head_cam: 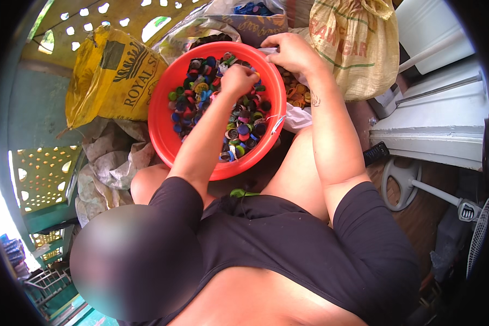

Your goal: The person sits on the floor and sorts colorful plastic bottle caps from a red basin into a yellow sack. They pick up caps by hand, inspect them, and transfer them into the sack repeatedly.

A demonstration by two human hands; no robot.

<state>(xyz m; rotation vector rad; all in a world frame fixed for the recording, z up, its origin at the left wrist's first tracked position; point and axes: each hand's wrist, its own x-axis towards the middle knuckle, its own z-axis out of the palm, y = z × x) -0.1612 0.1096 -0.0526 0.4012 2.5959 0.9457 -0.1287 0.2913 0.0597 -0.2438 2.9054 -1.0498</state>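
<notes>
A red plastic basin (156, 134) in front of me holds many plastic bottle caps (243, 129) in mixed colours. My left hand (238, 80) is inside it, fingers curled down at the caps near the far right side. A yellow cap shows by the fingertips; whether they pinch it is not clear. Just past the basin's right rim is my right hand (288, 53), thumb and forefinger spread apart above the edge of a whitish plastic bag. Under that forearm, orange and yellow caps (298, 91) lie in an opened bag, partly hidden.
A yellow printed sack (118, 77) stands left of the basin, with crumpled sacks (114, 157) below it. Blue caps (253, 9) fill a bag behind. A tied woven sack (352, 49) stands right, near a white cabinet (428, 134), a black remote control (376, 153) and a fan base (401, 183).
</notes>
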